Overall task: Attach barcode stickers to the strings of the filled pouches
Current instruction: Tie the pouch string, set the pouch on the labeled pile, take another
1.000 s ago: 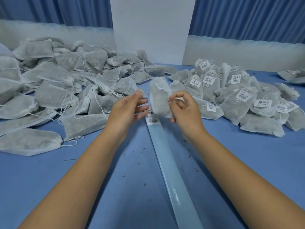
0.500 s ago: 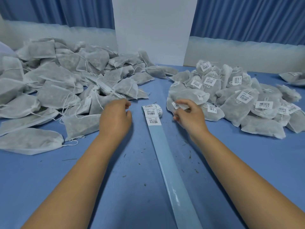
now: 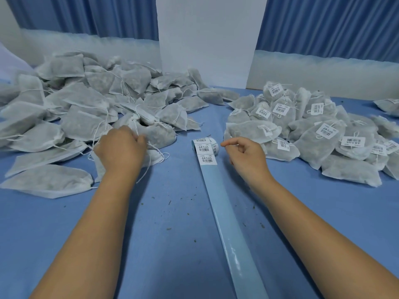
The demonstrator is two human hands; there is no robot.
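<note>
A heap of unlabelled filled pouches (image 3: 75,117) with loose white strings covers the left of the blue table (image 3: 168,244). My left hand (image 3: 121,149) reaches into its near edge, fingers curled round the gathered neck of a grey pouch (image 3: 159,137). A small roll of barcode stickers (image 3: 213,145) lies mid-table, with two stickers (image 3: 207,159) showing on the unrolled backing strip (image 3: 228,225). Just right of the roll hovers my right hand (image 3: 246,156), loosely curled and holding nothing, its forefinger pointing at the roll. Labelled pouches (image 3: 323,137) are piled on the right.
A white panel (image 3: 207,39) stands at the back between blue curtains. A few more pouches (image 3: 388,106) lie at the far right edge. Small dark crumbs dot the cloth near my forearms.
The pouch that both hands held up a second ago now lies on the labelled pile. My left hand has moved left onto the unlabelled heap; my right hand has let go and drawn back beside the roll.
</note>
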